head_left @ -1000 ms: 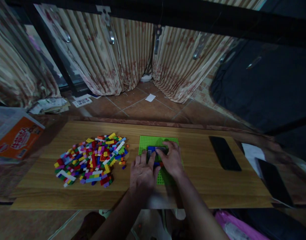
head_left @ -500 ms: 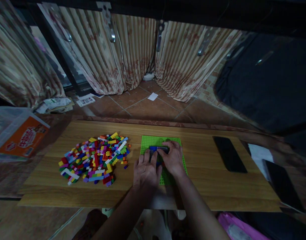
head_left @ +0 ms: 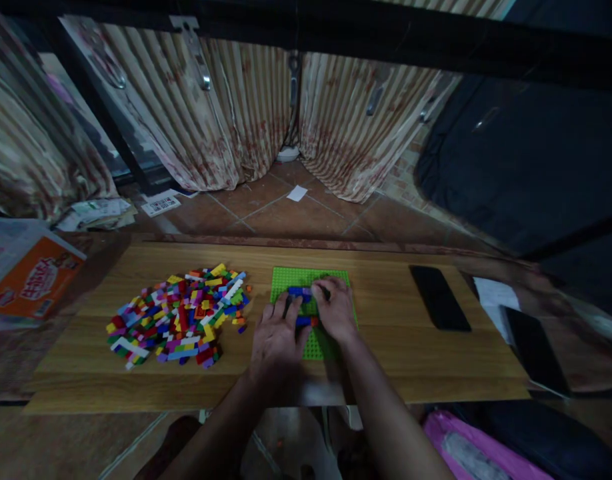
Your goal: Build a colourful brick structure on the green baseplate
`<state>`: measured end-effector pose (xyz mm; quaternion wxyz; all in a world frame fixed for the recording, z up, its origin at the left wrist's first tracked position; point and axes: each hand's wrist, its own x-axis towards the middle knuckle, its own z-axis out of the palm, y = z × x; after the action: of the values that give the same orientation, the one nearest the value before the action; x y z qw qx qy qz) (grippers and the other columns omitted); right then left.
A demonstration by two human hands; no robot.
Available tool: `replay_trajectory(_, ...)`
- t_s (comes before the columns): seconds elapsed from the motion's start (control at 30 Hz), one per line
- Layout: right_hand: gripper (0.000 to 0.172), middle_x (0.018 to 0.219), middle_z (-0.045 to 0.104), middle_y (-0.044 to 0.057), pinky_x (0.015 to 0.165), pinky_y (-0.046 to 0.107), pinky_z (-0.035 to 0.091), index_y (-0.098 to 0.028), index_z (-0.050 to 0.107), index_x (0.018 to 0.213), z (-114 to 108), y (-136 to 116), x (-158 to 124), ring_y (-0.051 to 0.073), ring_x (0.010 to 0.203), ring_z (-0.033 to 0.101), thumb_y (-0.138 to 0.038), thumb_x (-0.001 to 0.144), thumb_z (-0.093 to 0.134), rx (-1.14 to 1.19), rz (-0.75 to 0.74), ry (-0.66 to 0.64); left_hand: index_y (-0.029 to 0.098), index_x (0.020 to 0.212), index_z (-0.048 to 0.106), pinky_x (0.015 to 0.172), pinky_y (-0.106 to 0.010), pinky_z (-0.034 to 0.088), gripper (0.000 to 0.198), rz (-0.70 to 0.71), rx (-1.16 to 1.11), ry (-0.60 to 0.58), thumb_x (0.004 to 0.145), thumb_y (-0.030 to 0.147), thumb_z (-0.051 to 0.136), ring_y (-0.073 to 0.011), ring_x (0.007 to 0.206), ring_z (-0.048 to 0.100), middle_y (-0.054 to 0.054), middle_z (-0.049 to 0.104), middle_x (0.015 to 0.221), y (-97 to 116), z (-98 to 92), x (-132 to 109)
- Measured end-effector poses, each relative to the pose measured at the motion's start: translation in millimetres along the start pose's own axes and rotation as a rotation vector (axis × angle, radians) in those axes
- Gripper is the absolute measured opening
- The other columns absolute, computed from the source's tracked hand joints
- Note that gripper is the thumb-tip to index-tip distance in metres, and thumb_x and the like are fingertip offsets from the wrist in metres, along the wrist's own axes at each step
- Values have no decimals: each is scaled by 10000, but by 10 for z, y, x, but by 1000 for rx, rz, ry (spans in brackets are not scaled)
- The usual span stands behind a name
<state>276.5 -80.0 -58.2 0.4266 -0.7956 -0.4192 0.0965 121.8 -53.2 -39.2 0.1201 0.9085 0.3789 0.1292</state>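
Pressing work, two bare hands, at a wooden table (head_left: 386, 360).

Item 1: green studded plate (head_left: 285, 277). It lies flat at the table's middle, just right of the loose pile. It is square, bright green and evenly studded, and the hands cover its near half.

Item 2: blue brick (head_left: 297, 291). Long and narrow, it sits crosswise on the plate's far half. A shorter blue piece (head_left: 301, 321) and a small red piece (head_left: 313, 321) sit nearer, between the two hands.

Item 3: left hand (head_left: 276, 337). It lies palm down with the fingers (head_left: 286, 308) apart and laid flat on the plate's near left part, gripping nothing.

Item 4: right hand (head_left: 335, 313). Its fingers are bent together over the right end of the blue brick and seem clamped on it. The thumb's hold is hidden.

Handling note (judgement): the flat hand should bear down so the plate cannot slide. The brick should be lined up square on the studs before it is pushed, and pushed evenly along its length so that neither end rides up.

Adjacent: pile of mixed coloured bricks (head_left: 179, 317) at left, apart from the plate; black phone (head_left: 439, 297) at right, well apart; orange box (head_left: 33, 280) off the table's left end.
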Motion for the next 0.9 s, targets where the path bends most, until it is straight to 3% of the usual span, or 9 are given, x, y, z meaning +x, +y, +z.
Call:
replay_trajectory(0.13,282,987,676,75,925,394,457,-208,698,939,-27,65,64,211,962,606,-335,889,451,152,72,27,118,1414,424,948,-445,438,604,32,-24,19,884,392,514,-318,1119,530,-170,519,1378,-58,56,-16)
replay_trajectory(0.4,282,1075,647,78,969,422,437,-200,693,973,-86,41,41,237,1053,588,-230,710,594,159,32,-98,126,1420,430,904,-452,438,688,-13,68,66,857,510,528,-339,1117,517,-173,505,1392,2,196,-23)
replay_trajectory(0.9,307,1103,613,54,1027,442,387,-231,692,970,-42,73,21,243,1087,553,-194,667,655,142,-10,-112,120,1405,458,899,-445,449,672,-58,119,-27,867,519,519,-329,1127,525,-173,517,1386,95,87,24)
